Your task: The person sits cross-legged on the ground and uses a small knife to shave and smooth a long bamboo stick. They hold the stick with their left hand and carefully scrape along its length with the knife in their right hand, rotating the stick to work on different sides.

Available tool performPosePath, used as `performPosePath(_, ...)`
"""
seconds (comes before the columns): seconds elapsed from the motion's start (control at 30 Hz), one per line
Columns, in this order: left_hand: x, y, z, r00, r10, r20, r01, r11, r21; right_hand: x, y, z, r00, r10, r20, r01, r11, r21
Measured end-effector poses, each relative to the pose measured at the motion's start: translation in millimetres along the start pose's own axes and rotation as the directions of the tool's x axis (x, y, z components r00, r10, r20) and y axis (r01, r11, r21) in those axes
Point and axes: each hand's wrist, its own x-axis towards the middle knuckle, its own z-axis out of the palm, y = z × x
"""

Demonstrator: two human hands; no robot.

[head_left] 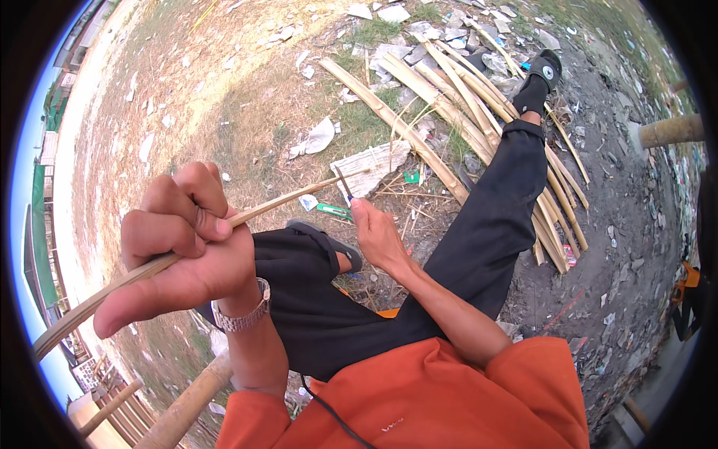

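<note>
My left hand (179, 232), with a metal-band watch at its wrist, is closed around a long thin bamboo strip (280, 200). The strip runs from the lower left edge up toward the middle, its narrow end over a whitish weathered slab (385, 159). My right hand (379, 238) is closed on the handle of a small knife; its thin blade (343, 182) crosses the strip near that narrow end. Whether the edge bites into the bamboo cannot be made out. Most of the handle is hidden by my fingers. Close by on the ground lies a small green item (334, 211).
Split bamboo strips (441, 101) lie heaped ahead to the right, partly under my outstretched leg (490, 217). Rubble and litter (456, 34) cover the ground beyond. A bamboo pole (187, 396) stands at lower left, another (673, 131) at far right.
</note>
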Motion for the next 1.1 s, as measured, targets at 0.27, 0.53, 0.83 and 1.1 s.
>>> performPosePath(0.27,-1.0,-0.9,0.1,1.000,-0.014,0.009,0.014,0.999,0.041,4.3,8.4,10.3,1.000,0.021,-0.017,-0.021,1.000,0.023)
performPosePath(0.53,-4.1,1.5,0.9,0.995,-0.035,0.098,0.036,0.999,-0.009,10.8,4.9,2.0,0.999,0.041,-0.026,-0.042,0.999,-0.025)
performPosePath(0.83,-2.8,1.3,-3.3,0.986,-0.014,0.169,0.019,0.999,-0.028,22.4,16.6,2.4,0.999,0.046,-0.009,-0.046,0.997,-0.063)
performPosePath(1.1,2.5,-1.3,-6.9,0.981,-0.007,0.196,0.009,1.000,-0.009,18.4,57.9,18.6,0.991,0.081,-0.102,-0.089,0.993,-0.081)
